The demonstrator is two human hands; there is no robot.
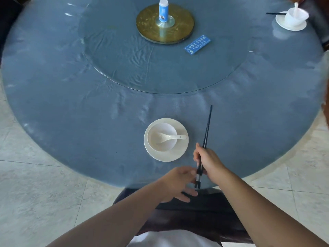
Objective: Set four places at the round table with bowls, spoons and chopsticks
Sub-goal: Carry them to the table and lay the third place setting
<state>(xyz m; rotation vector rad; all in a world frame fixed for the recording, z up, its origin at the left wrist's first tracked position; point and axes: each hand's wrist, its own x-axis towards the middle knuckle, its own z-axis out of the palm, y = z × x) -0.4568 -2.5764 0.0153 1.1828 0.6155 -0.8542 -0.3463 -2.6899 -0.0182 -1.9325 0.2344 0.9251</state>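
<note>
While the right hand (207,160) pinches the chopsticks (206,132) mid-shaft, tips pointing far, they sit just right of the near plate (179,154), likely being lined up beside it. Left hand (178,182) is at the butt ends, fingers loosely spread; can't tell if it's touching them, probably evening the pair. Bowl (161,147) is on the plate, spoon (170,137) lying in it. Far-right setting (292,18) is blurred, its chopsticks partly hidden behind it. Whether other places are set is out of frame.
</note>
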